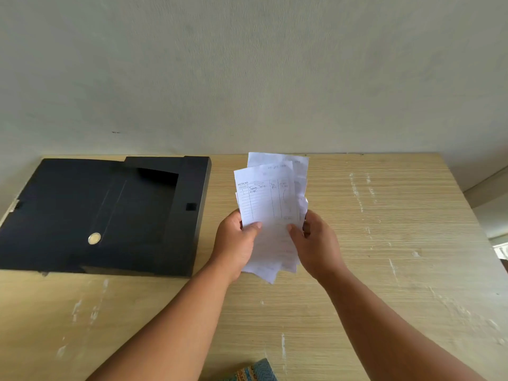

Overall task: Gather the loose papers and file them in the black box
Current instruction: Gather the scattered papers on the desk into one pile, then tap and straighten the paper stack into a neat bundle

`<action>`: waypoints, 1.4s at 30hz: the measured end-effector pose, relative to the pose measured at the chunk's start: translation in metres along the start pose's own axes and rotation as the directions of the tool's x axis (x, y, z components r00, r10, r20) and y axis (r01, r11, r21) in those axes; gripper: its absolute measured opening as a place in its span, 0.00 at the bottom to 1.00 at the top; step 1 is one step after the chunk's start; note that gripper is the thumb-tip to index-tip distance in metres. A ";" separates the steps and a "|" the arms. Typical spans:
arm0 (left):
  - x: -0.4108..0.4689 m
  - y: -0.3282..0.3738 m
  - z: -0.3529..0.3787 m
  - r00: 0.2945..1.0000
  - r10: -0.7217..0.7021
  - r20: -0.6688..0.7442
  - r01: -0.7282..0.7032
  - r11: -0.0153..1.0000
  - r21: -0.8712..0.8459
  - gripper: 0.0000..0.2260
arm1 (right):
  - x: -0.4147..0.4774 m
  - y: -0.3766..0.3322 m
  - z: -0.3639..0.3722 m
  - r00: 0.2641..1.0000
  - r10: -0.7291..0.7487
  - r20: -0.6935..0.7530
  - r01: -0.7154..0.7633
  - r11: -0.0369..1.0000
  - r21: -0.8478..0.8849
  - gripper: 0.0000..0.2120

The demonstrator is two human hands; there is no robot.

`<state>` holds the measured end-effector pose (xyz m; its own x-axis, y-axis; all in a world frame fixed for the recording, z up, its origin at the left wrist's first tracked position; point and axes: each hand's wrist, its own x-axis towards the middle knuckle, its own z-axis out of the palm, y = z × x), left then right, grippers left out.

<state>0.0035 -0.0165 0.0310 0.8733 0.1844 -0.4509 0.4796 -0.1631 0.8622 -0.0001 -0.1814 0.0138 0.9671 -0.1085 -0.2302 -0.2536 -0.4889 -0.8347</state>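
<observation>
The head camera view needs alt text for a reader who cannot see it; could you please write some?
Both hands, left hand and right hand, hold a fanned stack of papers above a wooden table. A black box lies open to their left, against a plain wall.

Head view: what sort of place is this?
Probably a home or small-office desk: a worn wood-grain table against a plain wall, an open black box, and handwritten receipts held in both hands.

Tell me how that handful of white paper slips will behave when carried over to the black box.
The uneven stack of white paper slips looks thin, so probably floppy and light. Edges are misaligned, so sheets may slide apart. Both hands, left hand and right hand, likely help.
</observation>
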 end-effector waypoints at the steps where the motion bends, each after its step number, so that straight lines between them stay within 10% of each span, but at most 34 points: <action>1: 0.000 0.002 0.003 0.999 0.039 -0.028 -0.039 0.999 0.001 0.04 | -0.001 -0.005 0.001 0.997 -0.041 -0.070 0.036 0.997 -0.064 0.03; 16: 0.012 0.009 0.008 0.979 0.200 -0.049 -0.205 0.961 -0.186 0.06 | -0.002 -0.020 0.006 0.979 -0.096 -0.179 0.147 0.945 0.293 0.07; 28: 0.015 -0.010 -0.002 0.992 -0.112 0.062 0.120 0.979 -0.163 0.12 | 0.006 0.015 0.005 0.986 0.163 0.045 -0.169 0.951 0.258 0.02; 35: 0.010 -0.002 0.002 0.998 0.056 -0.025 -0.058 0.992 -0.113 0.07 | -0.001 0.006 0.006 0.996 -0.004 -0.086 0.022 0.976 0.216 0.02; 42: 0.014 0.005 0.006 0.999 -0.023 -0.026 0.012 0.941 -0.337 0.09 | 0.004 -0.007 -0.008 0.996 0.086 -0.035 -0.047 0.796 0.603 0.10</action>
<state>0.0185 -0.0200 0.0273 0.8597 0.2137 -0.4640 0.4335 0.1754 0.8839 0.0061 -0.1853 0.0225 0.9420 -0.1804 -0.2830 -0.2608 0.1376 -0.9555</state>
